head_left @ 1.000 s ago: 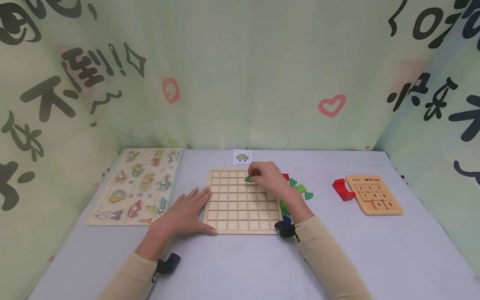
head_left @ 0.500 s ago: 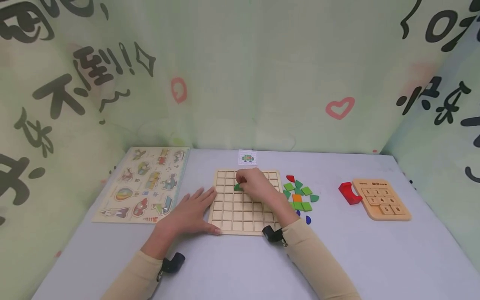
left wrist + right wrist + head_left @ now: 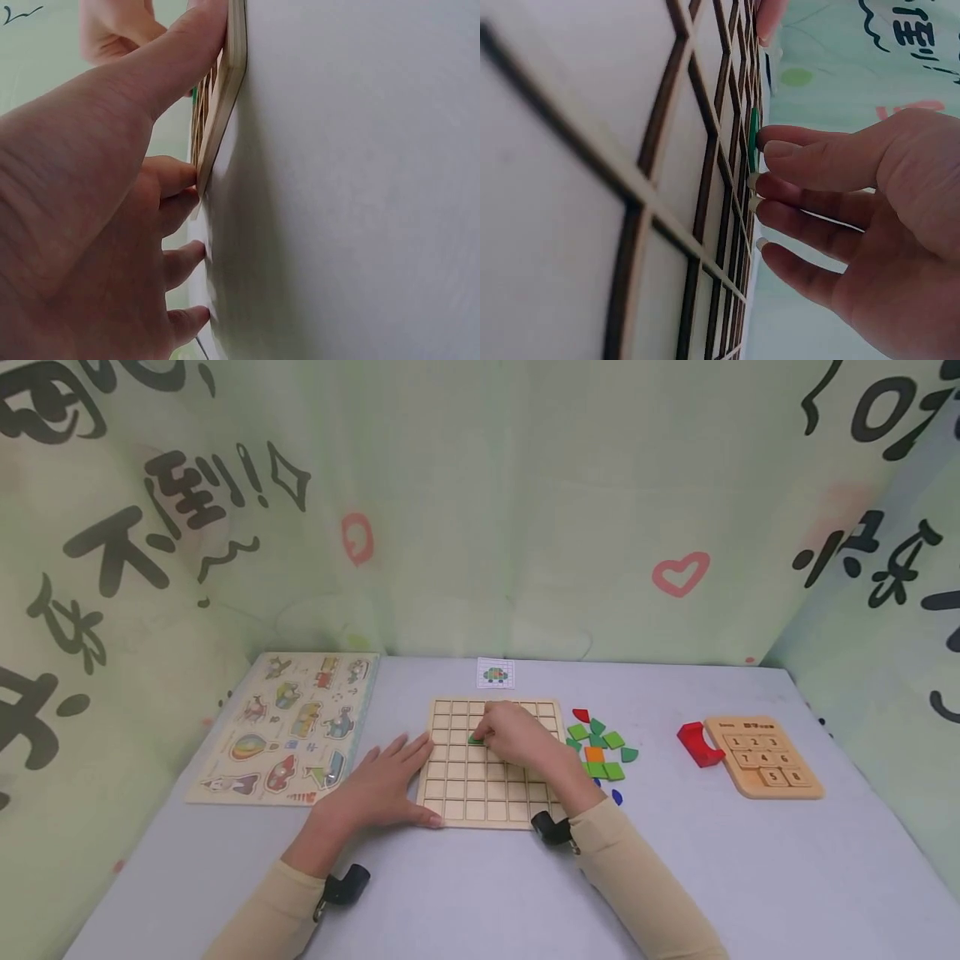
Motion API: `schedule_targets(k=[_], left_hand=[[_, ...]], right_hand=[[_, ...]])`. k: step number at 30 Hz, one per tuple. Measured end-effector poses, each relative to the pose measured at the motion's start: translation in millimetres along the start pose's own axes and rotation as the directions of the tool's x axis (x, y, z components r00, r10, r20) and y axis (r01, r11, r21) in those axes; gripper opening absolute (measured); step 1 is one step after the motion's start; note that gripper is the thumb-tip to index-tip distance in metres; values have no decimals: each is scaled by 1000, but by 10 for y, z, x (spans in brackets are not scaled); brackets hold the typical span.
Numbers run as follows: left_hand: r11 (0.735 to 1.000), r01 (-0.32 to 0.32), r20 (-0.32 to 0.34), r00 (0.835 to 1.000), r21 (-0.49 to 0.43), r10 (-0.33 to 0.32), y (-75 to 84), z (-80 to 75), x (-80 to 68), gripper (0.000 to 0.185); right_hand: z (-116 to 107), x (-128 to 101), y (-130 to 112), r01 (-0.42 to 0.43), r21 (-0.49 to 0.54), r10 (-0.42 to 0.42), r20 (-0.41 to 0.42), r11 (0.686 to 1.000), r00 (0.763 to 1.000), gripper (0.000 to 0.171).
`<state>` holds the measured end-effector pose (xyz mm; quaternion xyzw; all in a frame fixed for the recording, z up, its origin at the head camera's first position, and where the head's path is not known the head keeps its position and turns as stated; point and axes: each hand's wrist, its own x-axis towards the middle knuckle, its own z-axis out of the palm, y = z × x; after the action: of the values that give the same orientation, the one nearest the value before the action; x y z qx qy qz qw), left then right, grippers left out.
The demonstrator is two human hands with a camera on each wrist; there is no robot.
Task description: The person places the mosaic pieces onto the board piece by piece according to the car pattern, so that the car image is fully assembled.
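Green tile (image 3: 754,146): thin, flat, partly hidden, on the pale wooden grid board (image 3: 465,789), left of centre toward the far side. Right hand (image 3: 517,737) touches it with index fingertip, thumb close by, other fingers loosely apart. Left hand (image 3: 381,785), fingers spread, touches board's left edge. White-covered table (image 3: 465,902); pale green curtain (image 3: 450,527) behind, dark lettering (image 3: 112,560).

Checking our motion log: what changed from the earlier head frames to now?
The right hand and green piece moved left across the grid board and nearer the person. The piece is now down at the grid under the fingertips; whether it's still pinched is unclear. More loose pieces show beside the board. Unchanged: left hand at the board's left edge.
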<state>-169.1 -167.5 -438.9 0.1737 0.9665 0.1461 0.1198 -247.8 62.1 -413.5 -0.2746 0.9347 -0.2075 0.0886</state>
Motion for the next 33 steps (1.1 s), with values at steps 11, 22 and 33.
schedule_targets(k=[11, 22, 33], left_hand=[[1000, 3, 0, 1000, -12, -3, 3, -23, -14, 121], [1000, 1, 3, 1000, -15, -1, 17, -23, -16, 121], [1000, 8, 4, 1000, -12, -8, 13, -5, -2, 122]], right_hand=[[-218, -249, 161, -8, 13, 8, -5, 1000, 1000, 31], [-489, -527, 667, -140, 40, 142, -54, 989, 988, 34], [-485, -593, 958, -206, -2, 206, -68, 979, 976, 40]])
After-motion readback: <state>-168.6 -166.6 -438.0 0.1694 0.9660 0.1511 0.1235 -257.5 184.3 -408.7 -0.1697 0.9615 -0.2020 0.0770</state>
